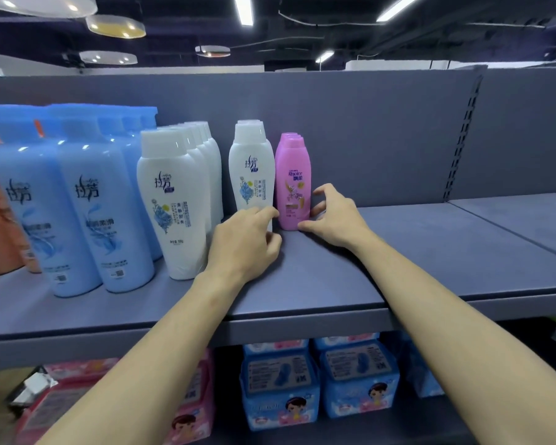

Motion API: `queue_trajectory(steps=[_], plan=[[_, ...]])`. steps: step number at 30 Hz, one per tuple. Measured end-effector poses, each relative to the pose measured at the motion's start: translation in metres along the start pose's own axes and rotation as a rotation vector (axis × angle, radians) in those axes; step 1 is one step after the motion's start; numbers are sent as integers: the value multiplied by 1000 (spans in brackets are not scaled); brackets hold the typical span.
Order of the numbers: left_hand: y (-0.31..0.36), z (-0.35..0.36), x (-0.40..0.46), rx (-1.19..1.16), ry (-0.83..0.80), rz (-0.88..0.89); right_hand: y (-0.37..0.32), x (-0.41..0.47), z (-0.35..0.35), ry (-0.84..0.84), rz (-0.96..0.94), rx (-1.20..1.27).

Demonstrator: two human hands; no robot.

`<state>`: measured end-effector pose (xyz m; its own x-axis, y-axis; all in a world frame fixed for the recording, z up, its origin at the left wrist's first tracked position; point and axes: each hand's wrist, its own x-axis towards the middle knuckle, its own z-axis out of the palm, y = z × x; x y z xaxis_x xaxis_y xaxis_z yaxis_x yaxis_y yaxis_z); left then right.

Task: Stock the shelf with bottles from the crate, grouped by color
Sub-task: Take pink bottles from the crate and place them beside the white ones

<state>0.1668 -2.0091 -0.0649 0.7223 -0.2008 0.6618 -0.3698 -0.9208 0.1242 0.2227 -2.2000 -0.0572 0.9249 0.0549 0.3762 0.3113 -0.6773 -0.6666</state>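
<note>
Lower tier: blue sanitary pad packs (318, 385) side by side, pink pad packs (193, 409) to their left. Overhead: round ceiling lamps (116, 26), strip lights (244, 9), dark ceiling. Slotted upright (463, 136) right of bay.

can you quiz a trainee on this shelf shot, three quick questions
1. True or false: the pink bottle stands at the right end of the bottle row.
2. Which bottles sit left of the white bottles? A) blue B) green C) black
3. Which hand is at the pink bottle's right side?

Key:
1. True; the shelf to its right is bare.
2. A, the blue bottles.
3. The right hand, fingers spread; the left hand is by the nearest white bottle.
</note>
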Motion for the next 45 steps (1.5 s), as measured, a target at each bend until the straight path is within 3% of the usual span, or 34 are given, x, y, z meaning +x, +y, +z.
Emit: queue_trajectory(steps=[13, 17, 21, 25, 32, 36, 39, 45], plan=[[4, -7, -3, -31, 35, 15, -3, -7, -1, 81, -68, 4], [7, -14, -4, -54, 87, 22, -13, -21, -2, 177, -114, -135], [15, -23, -10, 61, 68, 53, -31, -52, -5, 139, -235, -347], [29, -47, -32, 83, 68, 86, -44, -93, -19, 93, -326, -374], [53, -60, -130, -5, 97, 342, -35, -193, -18, 265, -472, -312], [55, -60, -148, 16, 116, 319, -32, -219, -11, 351, -541, -390], [55, -53, -172, -14, 125, 329, -20, -245, 4, 322, -571, -421], [58, -13, -245, -61, -70, 247, 24, -290, 42, 142, -485, -486]])
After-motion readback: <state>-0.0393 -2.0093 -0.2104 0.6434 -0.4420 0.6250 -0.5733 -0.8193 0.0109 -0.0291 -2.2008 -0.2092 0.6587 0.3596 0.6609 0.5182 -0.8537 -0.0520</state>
